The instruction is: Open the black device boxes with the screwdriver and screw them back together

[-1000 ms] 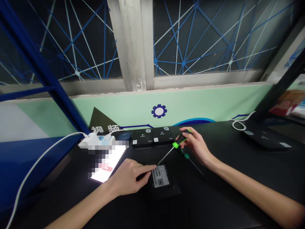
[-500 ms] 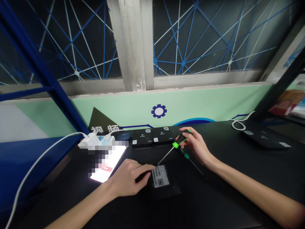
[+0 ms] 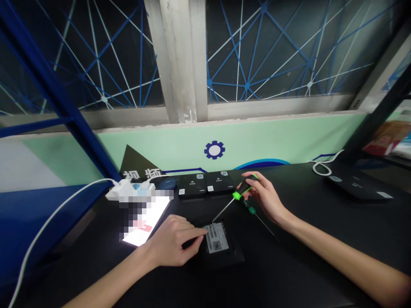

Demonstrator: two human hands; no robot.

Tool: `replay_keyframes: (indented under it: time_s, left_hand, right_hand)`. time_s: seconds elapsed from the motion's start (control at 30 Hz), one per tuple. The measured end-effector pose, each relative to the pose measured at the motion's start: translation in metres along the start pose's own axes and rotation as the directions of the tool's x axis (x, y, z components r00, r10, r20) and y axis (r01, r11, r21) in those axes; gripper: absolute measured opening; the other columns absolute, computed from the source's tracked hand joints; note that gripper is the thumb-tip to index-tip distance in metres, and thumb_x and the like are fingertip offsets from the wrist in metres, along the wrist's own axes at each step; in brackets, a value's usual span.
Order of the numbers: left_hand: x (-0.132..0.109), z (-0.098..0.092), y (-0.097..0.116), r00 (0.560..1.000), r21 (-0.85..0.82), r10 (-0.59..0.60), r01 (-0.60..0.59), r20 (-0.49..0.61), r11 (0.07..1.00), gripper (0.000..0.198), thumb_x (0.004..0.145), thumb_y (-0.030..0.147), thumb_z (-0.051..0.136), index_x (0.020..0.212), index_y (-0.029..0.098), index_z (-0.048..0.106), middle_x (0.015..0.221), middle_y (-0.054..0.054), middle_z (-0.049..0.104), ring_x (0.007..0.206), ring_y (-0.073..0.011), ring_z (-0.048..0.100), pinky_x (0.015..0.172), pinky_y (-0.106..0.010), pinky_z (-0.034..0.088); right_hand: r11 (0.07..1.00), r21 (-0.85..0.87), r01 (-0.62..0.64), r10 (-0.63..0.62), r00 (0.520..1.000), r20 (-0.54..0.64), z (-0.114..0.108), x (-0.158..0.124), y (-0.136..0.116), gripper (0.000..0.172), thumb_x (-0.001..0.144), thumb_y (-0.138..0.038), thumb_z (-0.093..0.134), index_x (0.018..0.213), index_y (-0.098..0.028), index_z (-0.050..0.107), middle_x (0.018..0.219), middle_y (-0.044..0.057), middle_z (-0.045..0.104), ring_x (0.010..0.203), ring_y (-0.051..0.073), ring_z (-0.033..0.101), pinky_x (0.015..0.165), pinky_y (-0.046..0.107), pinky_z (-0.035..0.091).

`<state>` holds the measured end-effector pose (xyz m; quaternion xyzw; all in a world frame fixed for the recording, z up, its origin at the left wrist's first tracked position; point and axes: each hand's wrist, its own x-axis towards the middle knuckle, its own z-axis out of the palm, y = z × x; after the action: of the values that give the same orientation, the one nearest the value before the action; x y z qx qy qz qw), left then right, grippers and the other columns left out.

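My right hand [image 3: 260, 194] is closed around the black and bright green handle of a screwdriver [image 3: 236, 195]. Its shaft slants down to the left, with the tip at the far edge of a flat black electronic box [image 3: 236, 252]. A white printed label [image 3: 217, 237] covers part of the box's upturned face. My left hand [image 3: 180, 239] steadies the box from the left, index fingertip on the label's edge and thumb at its side. Below my right hand is a second, dark green screwdriver [image 3: 252, 210], partly hidden; whether it touches the hand I cannot tell.
Two black boxes [image 3: 205, 185] stand side by side behind the work. To the left are a lit phone [image 3: 150, 224], a dark blue rounded object [image 3: 168, 184] and a white power strip [image 3: 114, 193]. A larger black device [image 3: 358, 188] and white cable [image 3: 322, 168] lie at the right.
My left index fingertip has drawn back slightly from the screwdriver tip, toward the label's left edge. The right hand and screwdriver look almost unmoved.
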<state>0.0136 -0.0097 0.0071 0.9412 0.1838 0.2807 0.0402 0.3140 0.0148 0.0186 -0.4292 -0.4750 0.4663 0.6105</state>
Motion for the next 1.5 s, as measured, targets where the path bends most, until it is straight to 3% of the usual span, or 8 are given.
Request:
replay_keyframes:
  time_s: [0.17,0.33,0.67,0.8,0.97,1.5]
  left_hand:
    - [0.002,0.0,0.0,1.0,0.053,0.014,-0.013,-0.019,0.999,0.03,0.094,0.016,0.052,0.119,0.017,0.069,0.054,0.004,0.061,0.044,-0.0131,0.056,0.05,-0.026,0.041]
    - [0.001,0.0,-0.001,0.998,0.09,-0.022,0.017,0.055,0.996,0.032,0.096,0.02,0.05,0.122,0.018,0.068,0.056,0.003,0.063,0.046,-0.014,0.058,0.051,-0.026,0.042]
    - [0.002,-0.002,0.001,0.995,0.037,0.016,-0.02,0.097,0.999,0.035,0.096,0.019,0.05,0.127,0.019,0.064,0.053,0.005,0.061,0.045,-0.0131,0.056,0.05,-0.026,0.04]
    - [0.002,-0.003,0.001,1.0,0.035,0.003,-0.004,0.007,0.999,0.032,0.095,0.017,0.051,0.125,0.019,0.064,0.053,0.006,0.058,0.045,-0.0116,0.054,0.049,-0.025,0.039]
    - [0.001,-0.002,-0.002,0.977,0.088,-0.138,0.153,-0.163,0.984,0.021,0.094,0.014,0.05,0.099,0.019,0.069,0.051,0.007,0.051,0.043,-0.0092,0.048,0.048,-0.023,0.034]
    - [0.004,-0.002,0.0,0.973,0.121,-0.117,0.143,-0.2,0.982,0.02,0.091,0.013,0.051,0.091,0.018,0.07,0.048,0.007,0.051,0.042,-0.0096,0.047,0.046,-0.023,0.034]
  right_hand:
    - [1.0,0.017,0.002,-0.002,1.0,0.009,0.001,0.0,0.002,0.03,0.082,-0.039,0.07,0.104,-0.022,0.059,0.074,0.0,0.07,0.056,0.014,0.062,0.056,0.026,0.052]
    - [0.999,0.034,-0.006,0.005,1.0,0.023,0.003,-0.002,0.003,0.029,0.082,-0.038,0.07,0.104,-0.022,0.06,0.075,0.0,0.069,0.057,0.014,0.063,0.056,0.026,0.052]
    - [0.996,0.079,-0.038,0.039,0.999,-0.017,0.004,-0.001,0.0,0.031,0.079,-0.038,0.074,0.101,-0.022,0.061,0.076,0.0,0.069,0.057,0.015,0.064,0.058,0.028,0.054]
    - [0.99,0.12,-0.072,0.072,0.997,0.003,0.007,-0.004,0.0,0.032,0.079,-0.039,0.076,0.101,-0.022,0.061,0.077,0.001,0.071,0.061,0.015,0.066,0.06,0.027,0.055]
    - [0.986,0.142,-0.087,0.083,0.996,0.039,0.008,-0.007,0.001,0.032,0.079,-0.039,0.077,0.101,-0.022,0.061,0.08,0.002,0.072,0.065,0.016,0.068,0.061,0.027,0.055]
    - [0.993,0.1,-0.064,0.055,0.995,0.085,0.013,-0.015,0.005,0.028,0.083,-0.04,0.071,0.103,-0.023,0.061,0.086,0.003,0.072,0.068,0.017,0.068,0.066,0.03,0.054]
